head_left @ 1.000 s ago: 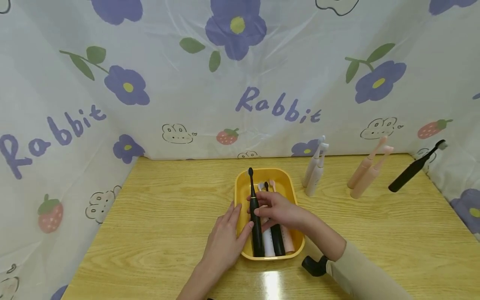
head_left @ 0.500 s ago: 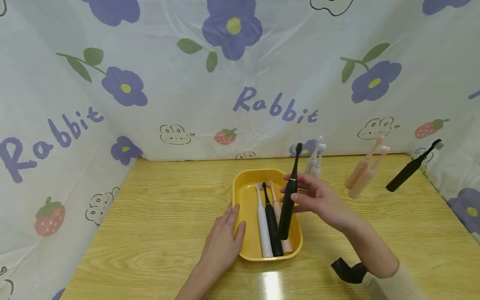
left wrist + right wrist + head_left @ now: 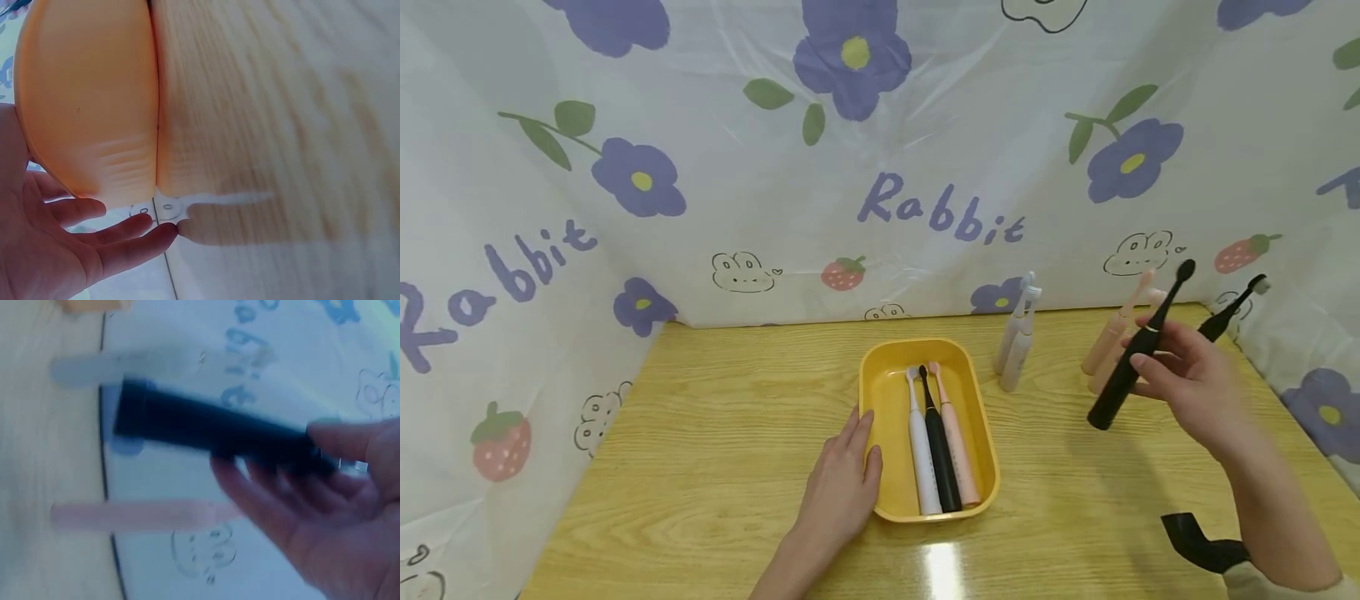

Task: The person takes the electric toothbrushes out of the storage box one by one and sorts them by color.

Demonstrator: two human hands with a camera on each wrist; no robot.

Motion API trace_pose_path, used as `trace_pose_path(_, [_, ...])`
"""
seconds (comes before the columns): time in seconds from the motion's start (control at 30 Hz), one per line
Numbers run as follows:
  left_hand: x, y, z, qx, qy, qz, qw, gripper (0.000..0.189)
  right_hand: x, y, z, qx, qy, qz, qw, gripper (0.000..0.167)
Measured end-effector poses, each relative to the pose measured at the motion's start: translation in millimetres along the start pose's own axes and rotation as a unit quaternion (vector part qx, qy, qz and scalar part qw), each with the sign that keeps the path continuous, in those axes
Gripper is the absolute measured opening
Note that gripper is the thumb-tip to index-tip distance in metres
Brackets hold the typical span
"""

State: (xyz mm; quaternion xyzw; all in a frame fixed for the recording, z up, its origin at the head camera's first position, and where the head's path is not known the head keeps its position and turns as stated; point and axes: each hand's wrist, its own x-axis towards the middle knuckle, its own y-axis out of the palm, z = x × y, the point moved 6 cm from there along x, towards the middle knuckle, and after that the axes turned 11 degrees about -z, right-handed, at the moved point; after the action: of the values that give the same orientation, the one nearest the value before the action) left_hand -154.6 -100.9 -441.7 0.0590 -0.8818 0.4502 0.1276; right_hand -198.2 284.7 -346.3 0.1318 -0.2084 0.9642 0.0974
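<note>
My right hand [image 3: 1198, 383] pinches a black electric toothbrush [image 3: 1125, 379] by its handle, tilted with its head up and to the right. It is held in front of the pink toothbrushes [image 3: 1105, 346], partly covering them. In the right wrist view the held black handle [image 3: 206, 425] is blurred, between thumb and fingers. My left hand [image 3: 838, 483] rests against the left side of a yellow tray [image 3: 880, 492], its fingers fairly straight; the left wrist view shows the fingers along the tray's outer wall [image 3: 94, 94]. Inside lie a white [image 3: 922, 458], a black [image 3: 942, 458] and a pink toothbrush [image 3: 958, 454].
Two white toothbrushes [image 3: 1017, 350] stand upright behind and right of the tray. Another black toothbrush [image 3: 1225, 317] stands at the far right, partly hidden by my right hand. A printed cloth [image 3: 760, 192] hangs behind and beside the wooden table [image 3: 715, 433].
My right hand has lifted the black toothbrush from the tray and carried it right, past the white toothbrushes to the pink ones. The left hand stays at the tray. The view has turned slightly right.
</note>
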Motion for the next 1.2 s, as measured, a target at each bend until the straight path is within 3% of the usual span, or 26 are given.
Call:
trace_pose_path(0.07, [0.2,0.2,0.0,-0.001,0.002,-0.001,1.0,0.05,-2.0,-14,-16,-0.094,0.032,-0.052,0.9937,0.05])
trace_pose_path(0.17, [0.0,-0.1,-0.3,-0.001,0.001,-0.001,1.0,0.05,-4.6,-32,-37,-0.166,0.085,-0.114,0.9758,0.054])
trace_pose_path(0.33, [0.4,-1.0,-1.6,0.0,0.0,-0.003,1.0,0.05,-1.6,-53,-67,-0.213,0.145,-0.186,0.9482,0.057])
trace_pose_path(0.47, [1.0,-0.9,-2.5,-0.001,0.002,-0.004,1.0,0.049,2.2,-62,-88,-0.202,0.176,-0.241,0.9329,0.056])
trace_pose_path(0.57, [1.5,-0.4,-2.9,-0.002,0.002,-0.002,1.0,0.05,4.6,-66,-99,-0.199,0.168,-0.279,0.9245,0.054])
trace_pose_path(0.73, [2.5,-0.4,-2.9,-0.001,0.003,-0.001,1.0,0.05,11.8,-70,-111,-0.204,0.116,-0.321,0.9177,0.048])
trace_pose_path(0.97, [2.8,-2.6,-2.9,-0.001,0.005,-0.007,1.0,0.05,17.1,-67,-116,-0.208,0.039,-0.346,0.9138,0.038])
trace_pose_path(1.2, [2.6,-1.9,-3.3,-0.002,0.005,-0.007,1.0,0.05,19.4,-69,-118,-0.207,0.011,-0.356,0.9111,0.036])
